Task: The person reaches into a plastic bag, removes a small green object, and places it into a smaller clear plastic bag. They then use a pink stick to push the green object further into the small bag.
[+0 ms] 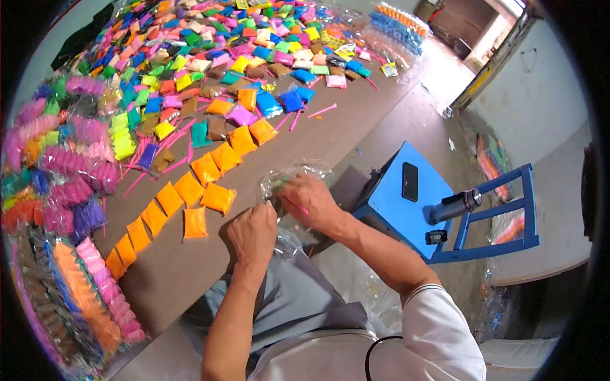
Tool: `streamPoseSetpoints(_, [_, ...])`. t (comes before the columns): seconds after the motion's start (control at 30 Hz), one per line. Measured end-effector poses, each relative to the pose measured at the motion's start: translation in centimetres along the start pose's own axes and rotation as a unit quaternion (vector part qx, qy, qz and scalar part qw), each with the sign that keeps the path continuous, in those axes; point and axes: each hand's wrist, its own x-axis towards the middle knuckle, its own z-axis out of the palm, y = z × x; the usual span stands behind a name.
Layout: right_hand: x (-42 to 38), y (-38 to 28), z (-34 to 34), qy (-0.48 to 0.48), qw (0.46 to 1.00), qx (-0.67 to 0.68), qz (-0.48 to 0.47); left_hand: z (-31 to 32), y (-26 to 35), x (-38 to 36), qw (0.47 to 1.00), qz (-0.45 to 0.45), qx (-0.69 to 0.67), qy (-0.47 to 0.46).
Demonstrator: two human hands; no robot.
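Close together at the table's near edge, both my hands are on a clear plastic bag [308,169]. My left hand [253,233] has its fingers pinched at the bag's near side. My right hand [307,198] is closed over the bag, with something greenish under its fingers that I cannot make out. A bit of pink shows at its palm. Left of my hands, several orange packets [189,189] lie in a slanting row on the brown table [184,267]. Two more orange packets [218,199] lie nearer my left hand.
A large heap of coloured packets [210,38] covers the table's far part. Bundled packets [95,298] line the left side. Pink sticks [322,111] lie about. On the right stands a blue chair [397,190] with a phone [410,181] and a flask [456,206].
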Motion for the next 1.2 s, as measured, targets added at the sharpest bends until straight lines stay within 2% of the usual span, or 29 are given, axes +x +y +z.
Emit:
streamPoseSetpoints(0.1, [1.8, 2.5, -0.3, 0.011, 0.997, -0.073, 0.028, -0.2, 0.1, -0.2, 1.0, 0.0, 0.005, -0.013])
streamPoseSetpoints(0.17, [1.4, 1.5, -1.1, 0.025, 0.997, -0.068, 0.007, -0.2, 0.1, -0.2, 1.0, -0.005, 0.003, -0.012])
streamPoseSetpoints(0.23, [0.7, -0.2, -1.5, -0.025, 1.0, 0.015, 0.004, 0.0, -0.1, -0.3, 1.0, 0.001, -0.003, -0.004])
streamPoseSetpoints(0.3, [0.1, -1.2, -0.6, -0.035, 0.999, -0.002, -0.013, 0.0, -0.1, -0.2, 1.0, -0.003, 0.004, -0.005])
streamPoseSetpoints(0.37, [-0.1, -1.1, 0.1, -0.002, 1.0, 0.021, -0.014, 0.1, 0.0, -0.3, 1.0, 0.0, 0.012, -0.01])
streamPoseSetpoints(0.5, [2.1, 2.1, -0.7, -0.023, 0.996, -0.087, 0.009, 0.1, 0.0, -0.4, 1.0, 0.004, 0.009, -0.008])
streamPoseSetpoints(0.57, [1.6, 1.5, -0.8, -0.03, 0.997, -0.063, -0.012, 0.1, -0.1, -0.3, 1.0, 0.0, 0.011, -0.013])
streamPoseSetpoints(0.63, [1.0, -0.2, -0.9, -0.022, 0.996, -0.014, -0.085, 0.0, 0.0, -0.4, 1.0, -0.007, 0.007, -0.01])
streamPoseSetpoints(0.7, [0.7, -0.3, -0.2, -0.049, 0.997, -0.017, -0.061, 0.0, 0.0, -0.3, 1.0, -0.01, 0.008, -0.014])
streamPoseSetpoints(0.77, [1.8, 0.7, -0.2, -0.032, 0.998, -0.052, -0.025, 0.0, 0.0, -0.2, 1.0, -0.006, 0.009, -0.016])
streamPoseSetpoints(0.93, [2.4, 0.7, -0.6, -0.023, 0.997, -0.058, -0.034, -0.1, 0.2, -0.3, 1.0, -0.015, -0.004, -0.004])
streamPoseSetpoints(1.03, [1.0, -0.8, -0.4, -0.06, 0.996, -0.029, -0.065, 0.3, -0.2, -0.5, 1.0, -0.009, -0.006, 0.005])
streamPoseSetpoints(1.17, [1.6, 0.3, 0.1, -0.047, 0.998, -0.015, -0.03, 0.1, 0.2, -0.1, 0.999, -0.029, -0.002, -0.016])
streamPoseSetpoints(1.2, [2.2, 1.2, 0.0, -0.039, 0.998, -0.052, -0.006, 0.2, 0.2, -0.1, 1.0, -0.027, -0.001, -0.006])
